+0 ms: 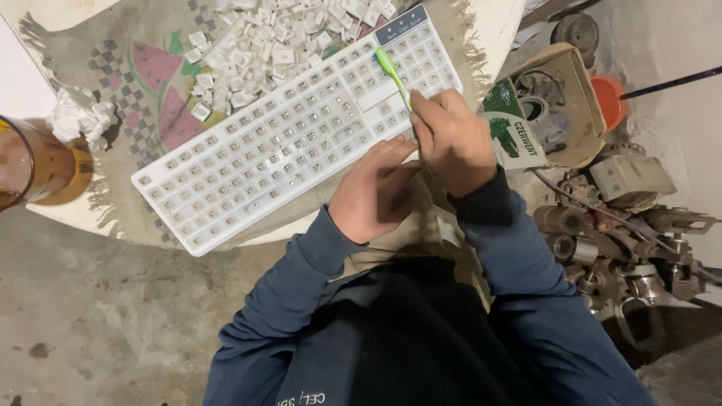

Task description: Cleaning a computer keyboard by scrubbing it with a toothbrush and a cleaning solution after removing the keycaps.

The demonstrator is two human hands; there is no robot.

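Gripping a green toothbrush (392, 71), the right hand (450, 141) is closed — bristles on the stripped white keyboard (293, 135); left hand (370, 192) rests open on its edge.

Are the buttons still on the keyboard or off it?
Off. The white keyboard shows rows of bare switch sockets, and the loose keycaps lie heaped on the cloth beside it. Only a long bar near the green toothbrush seems attached.
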